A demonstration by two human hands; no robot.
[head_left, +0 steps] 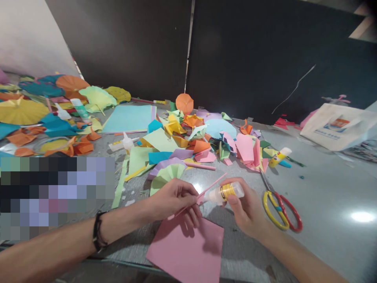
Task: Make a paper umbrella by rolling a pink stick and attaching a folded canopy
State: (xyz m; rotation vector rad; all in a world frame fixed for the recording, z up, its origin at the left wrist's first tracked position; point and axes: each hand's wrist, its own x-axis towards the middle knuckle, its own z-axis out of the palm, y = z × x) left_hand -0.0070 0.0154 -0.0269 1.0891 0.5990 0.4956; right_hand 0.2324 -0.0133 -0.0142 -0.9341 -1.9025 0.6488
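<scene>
A dark wall (279, 55) backs a grey table (330, 196), and its far edge is a riot of paper scraps (173, 126). Down at the near edge, here's the action: the left hand (179, 200) has thumb and fingers pinched on a pink paper strip (216, 181), above a pink sheet (188, 251) overhanging that edge. The right hand (243, 204) is wrapped around a glue bottle (229, 192), tipped, nozzle right by the strip; whether they touch, I can't tell. Squeeze too hard and, I'd say, glue could flood the narrow strip, drip onto the sheet or stick those fingers! A knock might send that overhanging sheet sliding off. Now the containers: the bottle is translucent, its level hard to judge; a yellow-labelled glue stick (279, 157) leans beyond the scissors (282, 212); and toward the far right corner slumps a white tote bag (338, 129), contents hidden.
</scene>
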